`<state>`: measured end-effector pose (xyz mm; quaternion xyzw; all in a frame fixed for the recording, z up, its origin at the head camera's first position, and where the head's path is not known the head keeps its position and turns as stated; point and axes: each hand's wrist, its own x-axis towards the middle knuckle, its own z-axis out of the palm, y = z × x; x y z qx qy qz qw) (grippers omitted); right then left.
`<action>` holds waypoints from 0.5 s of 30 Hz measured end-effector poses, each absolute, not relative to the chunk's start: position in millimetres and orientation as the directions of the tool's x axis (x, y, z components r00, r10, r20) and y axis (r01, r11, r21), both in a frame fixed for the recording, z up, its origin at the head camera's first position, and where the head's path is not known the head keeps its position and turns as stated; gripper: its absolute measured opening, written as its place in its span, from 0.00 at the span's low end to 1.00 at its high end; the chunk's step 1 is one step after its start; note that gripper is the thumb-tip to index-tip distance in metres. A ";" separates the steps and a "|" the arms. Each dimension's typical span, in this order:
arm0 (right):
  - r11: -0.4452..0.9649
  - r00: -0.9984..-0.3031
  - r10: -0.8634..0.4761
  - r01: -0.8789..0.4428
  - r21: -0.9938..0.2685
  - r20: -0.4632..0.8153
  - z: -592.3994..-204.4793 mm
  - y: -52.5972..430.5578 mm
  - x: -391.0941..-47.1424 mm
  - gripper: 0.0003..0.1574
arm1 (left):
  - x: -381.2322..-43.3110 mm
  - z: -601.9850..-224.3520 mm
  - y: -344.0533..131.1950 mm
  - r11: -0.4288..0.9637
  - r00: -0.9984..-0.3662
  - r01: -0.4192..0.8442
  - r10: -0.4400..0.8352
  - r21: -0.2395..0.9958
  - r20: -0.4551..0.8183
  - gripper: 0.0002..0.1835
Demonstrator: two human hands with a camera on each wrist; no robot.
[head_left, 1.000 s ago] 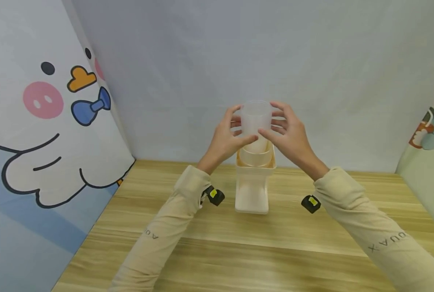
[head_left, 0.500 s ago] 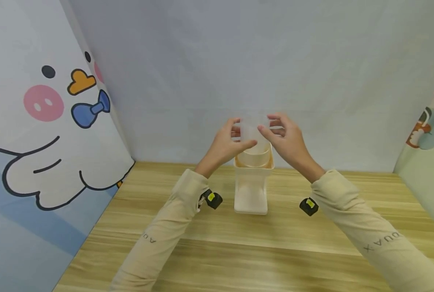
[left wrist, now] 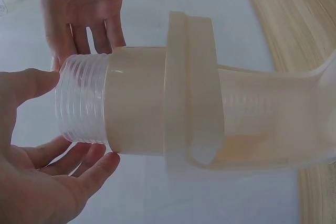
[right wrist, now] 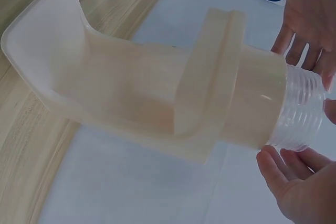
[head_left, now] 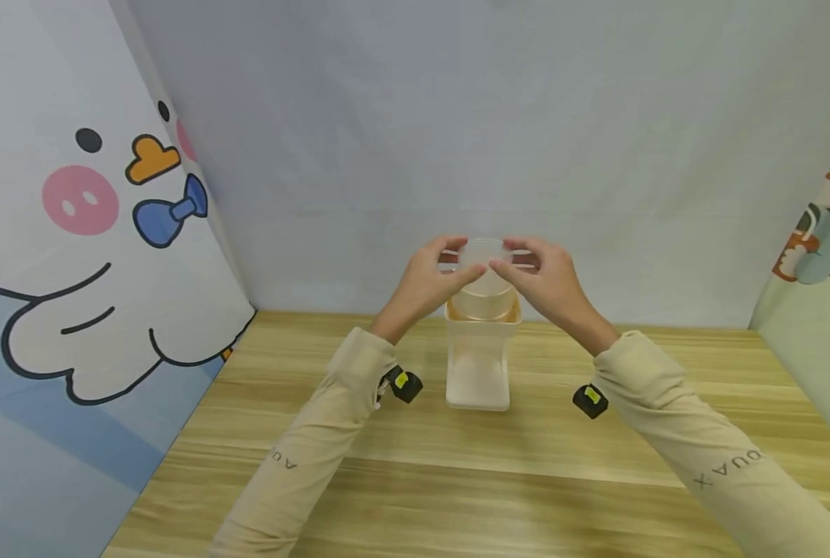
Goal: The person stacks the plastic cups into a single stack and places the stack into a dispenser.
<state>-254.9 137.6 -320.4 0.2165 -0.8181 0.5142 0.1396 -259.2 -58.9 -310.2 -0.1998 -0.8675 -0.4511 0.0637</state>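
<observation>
A stack of clear plastic cups (head_left: 486,253), its side ringed with close ridges, stands upright in the round collar (head_left: 485,307) of a cream plastic cup dispenser (head_left: 478,376). Only the upper part of the stack (left wrist: 83,98) shows above the collar in the left wrist view. My left hand (head_left: 425,280) holds it from the left, thumb in front and fingers curled behind. From the right, my right hand (head_left: 550,283) grips it the same way. Both thumbs almost meet at the front. In the right wrist view, right fingertips (right wrist: 270,156) lie close to the collar's rim.
The dispenser stands near the back of a wood-grain table (head_left: 456,480). Behind it hangs a pale cloth backdrop (head_left: 359,155). A cartoon-printed panel (head_left: 52,271) stands at the left, and another printed panel (head_left: 819,310) at the right.
Both hands have come down with the stack of cups, which has sunk deeper into the dispenser's collar. Much less of it shows above the rim. The dispenser stays in place.
</observation>
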 end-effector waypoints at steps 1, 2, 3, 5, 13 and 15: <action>0.381 -0.867 -0.212 -0.498 -0.779 0.451 -320.9 137.4 -255.0 0.30 | -259.0 -310.5 -59.0 0.513 -0.911 0.406 0.288 0.756 0.294 0.33; 0.387 -0.867 -0.214 -0.498 -0.776 0.450 -321.6 137.3 -255.4 0.30 | -259.1 -311.0 -59.1 0.512 -0.911 0.407 0.288 0.756 0.296 0.33; 0.393 -0.866 -0.215 -0.500 -0.772 0.452 -322.4 137.1 -255.6 0.30 | -259.4 -311.7 -59.2 0.510 -0.910 0.408 0.289 0.757 0.296 0.34; 0.395 -0.863 -0.219 -0.504 -0.768 0.454 -324.4 136.5 -255.7 0.30 | -259.2 -313.2 -59.5 0.505 -0.910 0.408 0.290 0.761 0.295 0.33; 0.460 -0.873 -0.253 -0.488 -0.742 0.417 -339.4 134.5 -251.7 0.31 | -257.5 -322.6 -58.2 0.569 -0.908 0.414 0.312 0.711 0.280 0.32; 0.469 -0.871 -0.257 -0.490 -0.735 0.418 -340.4 134.2 -250.1 0.31 | -257.1 -323.5 -57.0 0.587 -0.907 0.418 0.311 0.693 0.283 0.31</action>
